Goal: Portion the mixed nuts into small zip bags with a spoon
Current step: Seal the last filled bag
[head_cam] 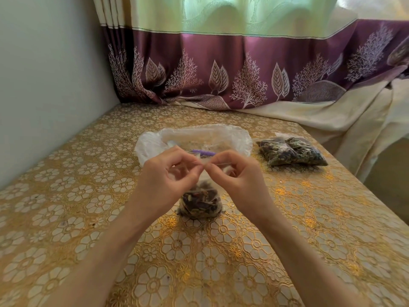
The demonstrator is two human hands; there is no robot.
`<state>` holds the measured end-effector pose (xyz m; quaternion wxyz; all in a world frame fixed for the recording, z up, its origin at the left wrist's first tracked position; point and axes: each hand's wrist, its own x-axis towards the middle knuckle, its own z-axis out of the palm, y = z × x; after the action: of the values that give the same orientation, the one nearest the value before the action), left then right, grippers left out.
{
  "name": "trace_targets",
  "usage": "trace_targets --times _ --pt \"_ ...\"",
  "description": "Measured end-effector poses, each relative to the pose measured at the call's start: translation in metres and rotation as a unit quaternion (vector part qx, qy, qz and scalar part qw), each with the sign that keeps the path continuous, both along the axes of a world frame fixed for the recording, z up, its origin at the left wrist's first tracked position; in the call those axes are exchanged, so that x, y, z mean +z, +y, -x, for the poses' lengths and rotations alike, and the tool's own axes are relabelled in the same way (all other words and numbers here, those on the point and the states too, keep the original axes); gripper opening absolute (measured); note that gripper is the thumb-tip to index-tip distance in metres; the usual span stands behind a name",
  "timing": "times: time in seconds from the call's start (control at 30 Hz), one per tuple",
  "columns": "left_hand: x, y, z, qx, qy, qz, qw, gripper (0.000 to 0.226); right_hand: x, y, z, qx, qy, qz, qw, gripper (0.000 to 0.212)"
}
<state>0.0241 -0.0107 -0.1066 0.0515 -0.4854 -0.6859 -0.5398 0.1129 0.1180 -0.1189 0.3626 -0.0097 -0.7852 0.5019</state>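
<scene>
The small zip bag (pixel 200 201) of mixed nuts stands upright on the table (pixel 287 218), its long axis vertical and its clear, crinkled mouth up, where the left hand (pixel 170 173) and right hand (pixel 236 176) each pinch the top edge, fingertips meeting. Behind lies a floppy translucent plastic bag (pixel 152 145) with a purple-handled spoon (pixel 205 152) lying left-right; filled zip bags (pixel 292 151) lie flat to the right

The table (pixel 66 196) wears a gold cloth patterned with pale flower medallions; a plain grey-white wall (pixel 44 74) runs along its left edge; behind it hangs a curtain (pixel 221 69), pale green above and purple below with white trees and leaves; the curtain's cream hem (pixel 321 116) lies crumpled over the table's far right corner.
</scene>
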Motion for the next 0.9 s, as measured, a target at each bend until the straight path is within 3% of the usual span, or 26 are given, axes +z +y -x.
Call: trace_targets --times 0.37,0.47,0.7,0.8,0.9 --pt "0.004 -0.015 0.019 0.037 -0.066 0.003 0.997 0.004 0.002 0.019 -0.006 -0.01 -0.008 0.117 0.993 0.011" --pt "0.001 -0.02 0.026 0.036 -0.099 -0.011 0.994 0.015 0.001 0.023 -0.007 -0.004 -0.007 0.142 0.99 0.003" --pt "-0.02 -0.012 0.033 -0.004 -0.255 -0.091 0.963 0.033 0.0 0.019 -0.004 0.0 0.01 0.161 0.987 0.018" --pt "-0.032 -0.008 0.032 -0.044 -0.25 -0.009 0.967 0.072 -0.003 0.022 -0.003 -0.009 -0.002 0.155 0.988 0.018" --pt "-0.044 -0.002 0.027 -0.063 -0.219 0.111 0.967 0.071 -0.008 0.039 0.002 -0.124 -0.022 0.096 0.987 0.026"
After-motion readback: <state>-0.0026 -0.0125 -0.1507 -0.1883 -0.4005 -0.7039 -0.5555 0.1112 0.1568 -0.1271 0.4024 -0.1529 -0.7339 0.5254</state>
